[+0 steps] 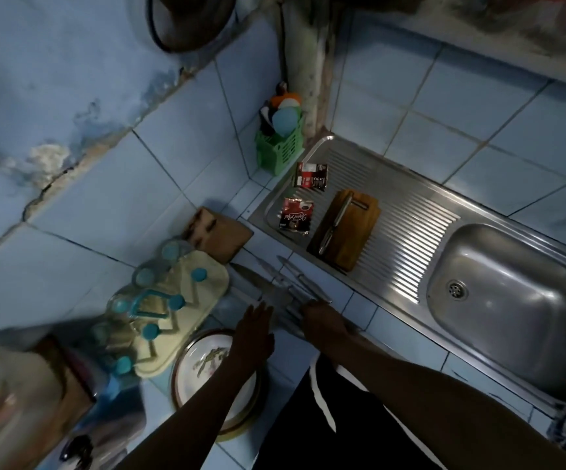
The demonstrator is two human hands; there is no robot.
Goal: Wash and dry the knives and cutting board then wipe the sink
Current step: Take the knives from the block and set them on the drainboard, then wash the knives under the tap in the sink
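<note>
Since the knives [281, 286] lie fanned in a loose bunch on the tiled counter [407, 337], blades pointing away from the person and overlapping, the main risk as I judge it is a cut or a dropped blade: the right hand [320, 315] sits curled over the handle ends, fingers bent down onto them, but whether it has actually closed round a handle I can't tell, bc the knuckles hide the grip. Left hand [256, 329] is flat w/ fingers spread and released, just beside the widest blade, holding nothing; if the bundle shifts when lifted, an edge could slide toward those fingers. Grabbing several at once could also let one slip out & fall off the counter edge, which is near the person. Light is dim, frame is blurry, so edges are hard to read. Knives look like plain steel, diff. lengths, approx. four or five; exact count unclear. The cutting board [346, 228], brown wood, lies on the ribbed drainboard of the sink [410, 212], w/ a metal tool [337, 222] resting on top, well apart from the hands. Basin looks dry, nothing in it; washing not yet begun, by my read.
</note>
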